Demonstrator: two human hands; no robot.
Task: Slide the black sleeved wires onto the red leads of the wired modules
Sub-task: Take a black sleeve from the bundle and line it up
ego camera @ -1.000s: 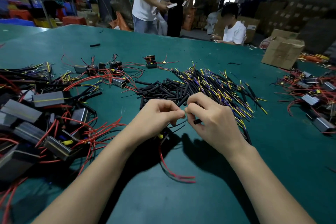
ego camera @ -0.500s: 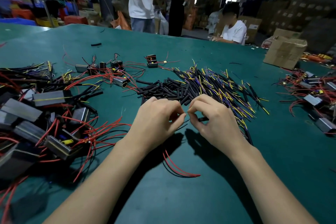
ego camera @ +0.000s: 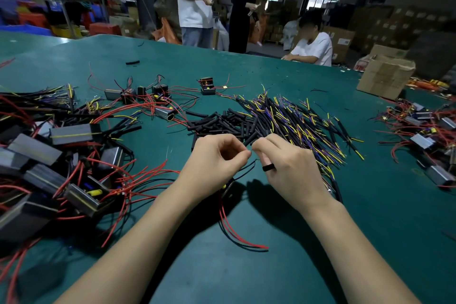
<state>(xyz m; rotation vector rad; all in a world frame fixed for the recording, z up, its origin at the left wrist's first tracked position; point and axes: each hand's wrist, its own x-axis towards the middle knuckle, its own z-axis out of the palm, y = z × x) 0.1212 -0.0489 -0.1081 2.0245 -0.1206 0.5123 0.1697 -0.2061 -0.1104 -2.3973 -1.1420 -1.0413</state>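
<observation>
Both hands met fingertip to fingertip over the green tabletop [ego camera: 320,242] — the left hand [ego camera: 217,165] pinching a thin lead, the right hand [ego camera: 291,170] pinching a black sleeved wire [ego camera: 267,168], apparently to thread them. Red leads [ego camera: 237,232] trailed toward the near edge, seemingly left slack for handling.

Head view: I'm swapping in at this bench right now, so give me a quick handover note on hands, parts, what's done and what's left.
Left hand: fingertips pinched on a thin lead, above the table.
Right hand: pinching at the same spot, with a short black sleeve piece tucked in its fingers.
Red leads of the module being worked trail toward you under the hands.
Sleeved wires are piled behind the hands, loose black tubes to their left.
Wired modules are heaped at left, more at right.
Done: I cannot tell which modules are finished.
Left: finish this joint, then continue with the others.
</observation>
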